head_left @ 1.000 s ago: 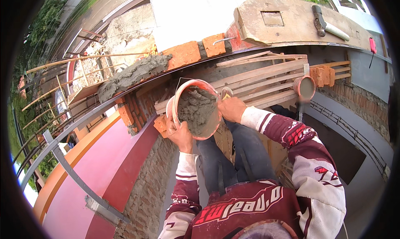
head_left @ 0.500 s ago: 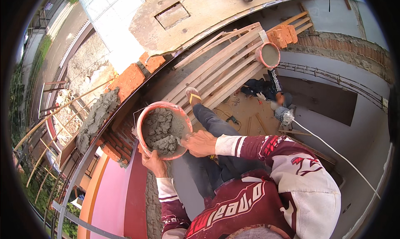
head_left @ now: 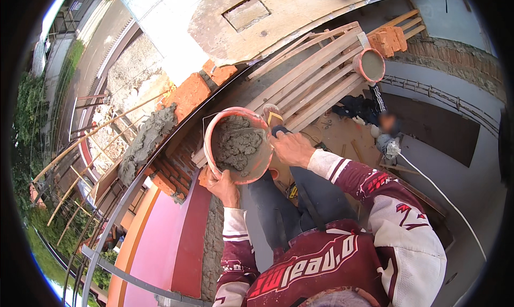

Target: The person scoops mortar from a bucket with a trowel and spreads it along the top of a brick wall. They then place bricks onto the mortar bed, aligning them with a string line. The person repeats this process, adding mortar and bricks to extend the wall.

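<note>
Bucket (head_left: pixel 209 156) between both hands (head_left: pixel 224 189) (head_left: pixel 292 149), left gripping rim (head_left: pixel 235 112), right contact unclear

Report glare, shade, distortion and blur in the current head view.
Head view: glare whitens the pale panel at top; the floor below lies in softer shade; the metal rail bows with fisheye distortion at lower left; a blurred patch covers the co-worker's head; the bucket looks fairly sharp.
</note>
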